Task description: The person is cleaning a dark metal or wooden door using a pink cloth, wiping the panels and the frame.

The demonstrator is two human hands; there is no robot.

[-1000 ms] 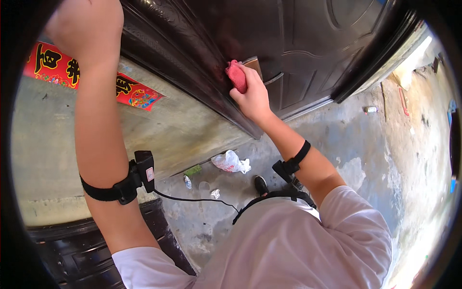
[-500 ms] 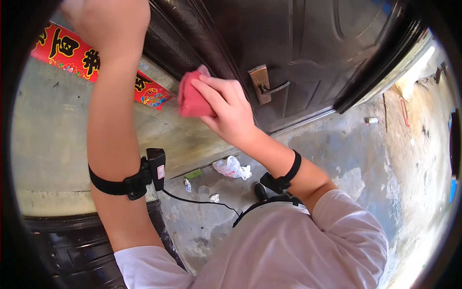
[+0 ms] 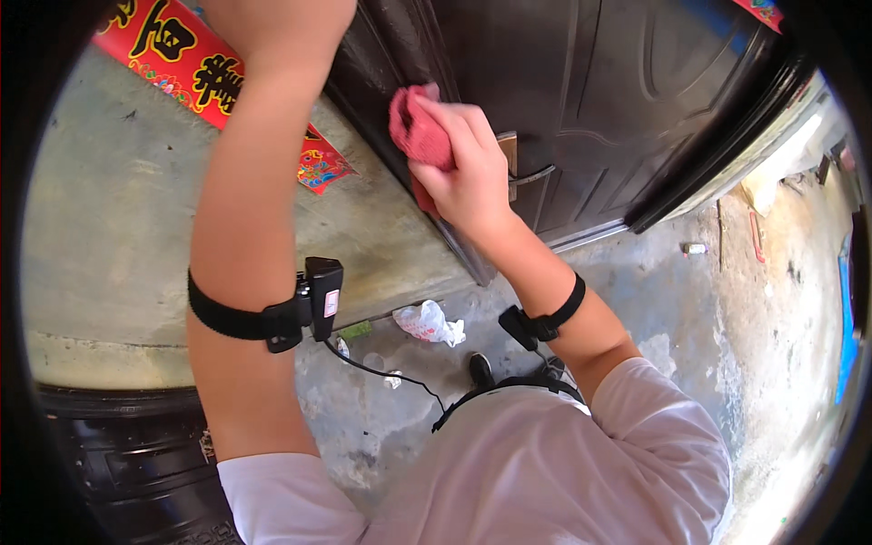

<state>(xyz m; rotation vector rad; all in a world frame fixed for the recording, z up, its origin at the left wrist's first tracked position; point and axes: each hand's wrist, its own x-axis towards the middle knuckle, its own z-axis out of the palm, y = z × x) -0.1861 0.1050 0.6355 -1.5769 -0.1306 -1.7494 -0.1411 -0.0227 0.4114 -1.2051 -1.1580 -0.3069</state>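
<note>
My right hand (image 3: 470, 168) grips a bunched red cloth (image 3: 420, 136), which lies against the dark moulded door frame (image 3: 363, 86). Fingers are wrapped round the cloth, and one end of it hangs below my palm. Just beyond that hand, the brown lever handle (image 3: 525, 173) of the dark panelled door (image 3: 581, 100) is partly covered by it. My left hand (image 3: 282, 32) is raised at the upper edge, in front of a red paper banner (image 3: 168, 45) on the wall; the picture's edge cuts off its fingers, so what it holds or touches is hidden.
A grey wall (image 3: 136, 236) runs along the left, with a dark panelled surface (image 3: 127, 454) at the lower left. On the concrete floor lie a white plastic bag (image 3: 427, 322), a green scrap (image 3: 357, 329) and a small can (image 3: 695, 248). A black cable (image 3: 386, 372) hangs from my left forearm strap.
My right hand and the red cloth have moved right and slightly up, from beside the frame's edge onto the frame. My left arm has shifted right too. The view has turned slightly.
</note>
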